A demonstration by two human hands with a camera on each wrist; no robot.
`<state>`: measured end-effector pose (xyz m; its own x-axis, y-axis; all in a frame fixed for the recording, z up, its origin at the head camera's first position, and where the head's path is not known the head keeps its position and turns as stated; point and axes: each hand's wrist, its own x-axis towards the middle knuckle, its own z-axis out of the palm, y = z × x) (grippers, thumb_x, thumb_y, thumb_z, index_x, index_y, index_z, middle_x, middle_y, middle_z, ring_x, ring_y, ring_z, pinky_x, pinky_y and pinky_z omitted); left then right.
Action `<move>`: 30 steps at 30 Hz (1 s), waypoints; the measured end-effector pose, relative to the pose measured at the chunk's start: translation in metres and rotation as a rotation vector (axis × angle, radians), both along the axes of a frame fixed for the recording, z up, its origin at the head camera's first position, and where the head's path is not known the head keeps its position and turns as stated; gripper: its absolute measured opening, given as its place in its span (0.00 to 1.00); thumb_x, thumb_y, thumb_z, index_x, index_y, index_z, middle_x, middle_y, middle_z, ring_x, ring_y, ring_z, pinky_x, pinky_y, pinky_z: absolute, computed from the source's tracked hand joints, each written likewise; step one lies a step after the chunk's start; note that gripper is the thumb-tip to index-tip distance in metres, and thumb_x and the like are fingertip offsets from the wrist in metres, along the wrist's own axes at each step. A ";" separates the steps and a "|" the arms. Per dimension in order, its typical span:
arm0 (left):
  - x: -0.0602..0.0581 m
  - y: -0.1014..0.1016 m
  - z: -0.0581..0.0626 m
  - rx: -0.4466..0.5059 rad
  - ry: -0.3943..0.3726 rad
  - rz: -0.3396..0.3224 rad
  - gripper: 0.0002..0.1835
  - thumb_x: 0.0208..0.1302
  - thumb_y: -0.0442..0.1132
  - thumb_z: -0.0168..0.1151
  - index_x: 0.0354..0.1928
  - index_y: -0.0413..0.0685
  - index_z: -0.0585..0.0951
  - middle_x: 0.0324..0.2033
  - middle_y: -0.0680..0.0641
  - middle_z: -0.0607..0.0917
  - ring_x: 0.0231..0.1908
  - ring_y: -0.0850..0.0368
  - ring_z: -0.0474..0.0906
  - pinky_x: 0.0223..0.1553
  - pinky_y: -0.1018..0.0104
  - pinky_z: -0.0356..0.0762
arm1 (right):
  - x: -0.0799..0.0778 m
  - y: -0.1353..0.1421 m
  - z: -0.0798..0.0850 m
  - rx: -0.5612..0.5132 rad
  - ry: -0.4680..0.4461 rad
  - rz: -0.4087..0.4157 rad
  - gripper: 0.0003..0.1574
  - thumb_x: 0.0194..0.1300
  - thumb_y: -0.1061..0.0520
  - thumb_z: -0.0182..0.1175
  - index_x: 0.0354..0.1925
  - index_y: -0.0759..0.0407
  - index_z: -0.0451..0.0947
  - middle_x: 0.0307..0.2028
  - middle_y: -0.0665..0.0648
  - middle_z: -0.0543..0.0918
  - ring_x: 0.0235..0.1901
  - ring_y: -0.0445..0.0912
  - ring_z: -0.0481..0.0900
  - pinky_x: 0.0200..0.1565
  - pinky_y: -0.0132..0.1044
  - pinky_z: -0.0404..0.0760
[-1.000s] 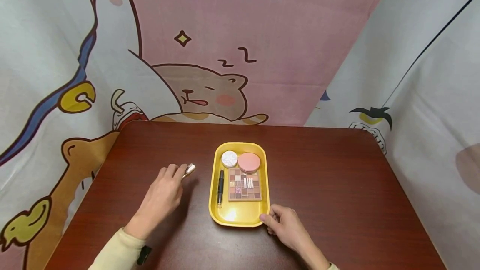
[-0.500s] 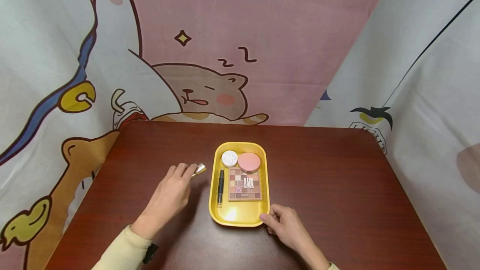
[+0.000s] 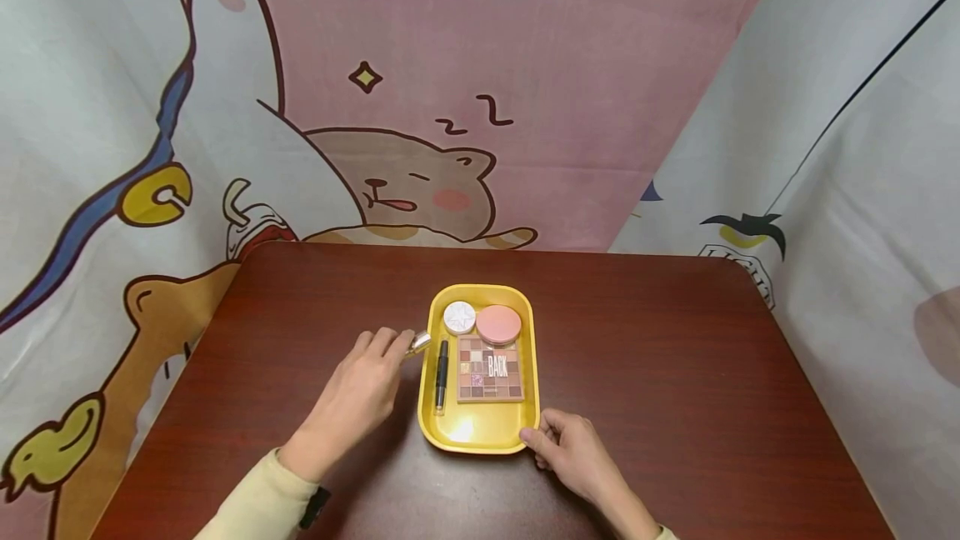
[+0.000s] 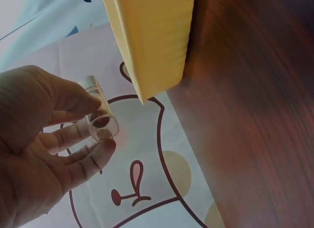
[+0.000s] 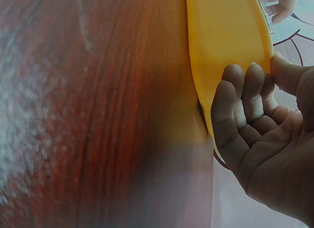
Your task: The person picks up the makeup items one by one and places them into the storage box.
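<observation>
My left hand (image 3: 352, 402) pinches a small lipstick-like tube (image 3: 418, 343) between thumb and fingers. In the left wrist view the tube (image 4: 101, 113) has a clear end, a dark inside and a shiny metallic cap. It overlaps the left rim of the yellow tray (image 3: 480, 438) in the head view. At the tray's near right corner, my right hand (image 3: 577, 452) grips the rim, thumb on top and fingers against the outer wall. Inside the tray lie a white round compact (image 3: 459, 317), a pink round compact (image 3: 498, 324), an eyeshadow palette (image 3: 489, 369) and a black makeup pen (image 3: 441, 377).
The tray stands on a dark reddish-brown wooden table (image 3: 660, 357). A printed cartoon cloth (image 3: 570, 107) hangs behind the table's far edge and along both sides. Bare tray floor shows in front of the palette.
My left hand has moved to the right with the tube, from over the table up to the tray's left rim. The right hand and the tray have stayed in place.
</observation>
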<state>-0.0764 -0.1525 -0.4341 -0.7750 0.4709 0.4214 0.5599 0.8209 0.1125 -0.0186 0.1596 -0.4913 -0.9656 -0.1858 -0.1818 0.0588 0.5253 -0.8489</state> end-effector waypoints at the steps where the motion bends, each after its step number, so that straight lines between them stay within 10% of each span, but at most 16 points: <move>1: 0.000 0.001 0.000 -0.001 0.004 -0.006 0.26 0.55 0.22 0.68 0.58 0.37 0.79 0.41 0.43 0.81 0.35 0.46 0.73 0.33 0.59 0.81 | 0.000 0.000 0.000 -0.003 0.000 -0.001 0.22 0.69 0.49 0.68 0.23 0.55 0.72 0.16 0.46 0.77 0.17 0.36 0.72 0.21 0.29 0.70; 30: 0.003 0.031 0.003 -0.023 0.036 -0.104 0.23 0.58 0.23 0.67 0.58 0.37 0.81 0.39 0.45 0.80 0.33 0.50 0.71 0.28 0.64 0.78 | 0.001 0.000 0.001 -0.038 -0.014 0.008 0.22 0.69 0.50 0.69 0.24 0.57 0.72 0.17 0.50 0.78 0.17 0.37 0.73 0.21 0.29 0.71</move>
<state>-0.0735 -0.1215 -0.4315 -0.7060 0.5579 0.4363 0.6457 0.7601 0.0728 -0.0181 0.1598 -0.4904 -0.9615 -0.2010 -0.1876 0.0662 0.4932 -0.8674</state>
